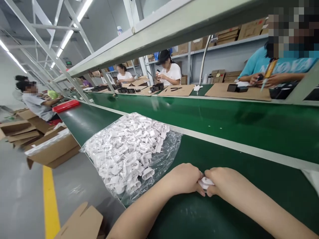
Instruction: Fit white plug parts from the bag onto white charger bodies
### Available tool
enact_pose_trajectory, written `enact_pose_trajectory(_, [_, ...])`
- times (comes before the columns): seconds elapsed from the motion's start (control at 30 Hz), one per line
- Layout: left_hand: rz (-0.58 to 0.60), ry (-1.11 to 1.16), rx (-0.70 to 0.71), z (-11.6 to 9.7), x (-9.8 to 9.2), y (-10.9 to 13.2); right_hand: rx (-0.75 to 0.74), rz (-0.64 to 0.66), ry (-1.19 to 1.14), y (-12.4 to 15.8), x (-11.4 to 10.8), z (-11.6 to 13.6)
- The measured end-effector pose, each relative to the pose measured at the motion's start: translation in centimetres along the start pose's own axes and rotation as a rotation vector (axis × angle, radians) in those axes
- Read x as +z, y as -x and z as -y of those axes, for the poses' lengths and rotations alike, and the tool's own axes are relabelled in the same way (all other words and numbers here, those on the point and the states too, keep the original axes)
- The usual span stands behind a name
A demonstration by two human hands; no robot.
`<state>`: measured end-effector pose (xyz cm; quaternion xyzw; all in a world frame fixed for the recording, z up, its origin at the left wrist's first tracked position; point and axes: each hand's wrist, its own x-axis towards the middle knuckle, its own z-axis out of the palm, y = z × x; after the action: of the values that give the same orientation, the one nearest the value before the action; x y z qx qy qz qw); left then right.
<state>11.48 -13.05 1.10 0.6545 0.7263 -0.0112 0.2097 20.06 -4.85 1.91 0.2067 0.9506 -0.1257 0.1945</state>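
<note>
On the green bench, left hand and right hand meet, both pinching one small white part between them, just right of a clear bag of white parts.

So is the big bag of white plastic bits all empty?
No, the clear bag lies on the green table heaped full of small white parts, just left of the two hands holding one white piece.
</note>
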Motion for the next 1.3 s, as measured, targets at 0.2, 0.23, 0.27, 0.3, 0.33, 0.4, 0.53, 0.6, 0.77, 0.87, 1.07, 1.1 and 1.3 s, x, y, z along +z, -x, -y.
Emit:
enact_pose_trajectory(0.2, [0.152, -0.072, -0.142, -1.4, -1.4, -0.5, -0.082, 0.043, -0.092, -1.5, 1.1, -0.5])
enact_pose_trajectory(0.23, [0.181, -0.073, -0.167, -1.8, -1.8, -0.7, -0.108, 0.058, -0.106, -1.6, 1.2, -0.6])
enact_pose_trajectory(0.27, [0.203, -0.068, -0.188, -2.1, -2.2, -0.8, -0.115, 0.076, -0.102, -1.6, 1.1, -0.6])
enact_pose_trajectory(0.3, [0.217, -0.062, -0.202, -2.2, -2.4, -0.9, -0.098, 0.096, -0.08, -1.5, 1.0, -0.5])
enact_pose_trajectory(0.33, [0.221, -0.057, -0.213, -2.1, -2.5, -1.0, -0.071, 0.1, -0.051, -1.4, 0.7, -0.4])
enact_pose_trajectory(0.4, [0.164, -0.026, -0.187, -1.3, -1.8, -0.8, -0.042, 0.044, -0.002, -0.9, 0.2, -0.3])
enact_pose_trajectory(0.53, [-0.205, 0.192, -0.033, 1.0, 2.0, 0.3, -0.184, -0.146, -0.124, 0.0, 0.1, -1.2])
enact_pose_trajectory(0.6, [-0.359, 0.283, -0.018, 1.7, 4.0, 1.0, -0.253, -0.176, -0.294, 0.2, 0.8, -2.2])
enact_pose_trajectory(0.77, [-0.497, 0.112, -0.274, 3.1, 4.6, 2.5, -0.287, -0.275, -0.688, 0.0, 3.2, -4.0])
enact_pose_trajectory(0.87, [-0.493, -0.095, -0.618, 4.8, 3.2, 2.8, -0.225, -0.294, -0.837, -0.1, 4.0, -4.5])
enact_pose_trajectory(1.07, [-0.474, -0.172, -0.748, 7.3, 2.1, 1.5, -0.147, -0.311, -0.941, -0.6, 4.7, -5.7])
enact_pose_trajectory(1.1, [-0.475, -0.184, -0.749, 7.5, 2.3, 1.1, -0.143, -0.318, -0.954, -0.6, 4.8, -5.8])
enact_pose_trajectory(1.3, [-0.578, -0.273, -0.768, 8.0, 3.5, -0.3, -0.151, -0.353, -1.012, -0.3, 5.2, -5.6])
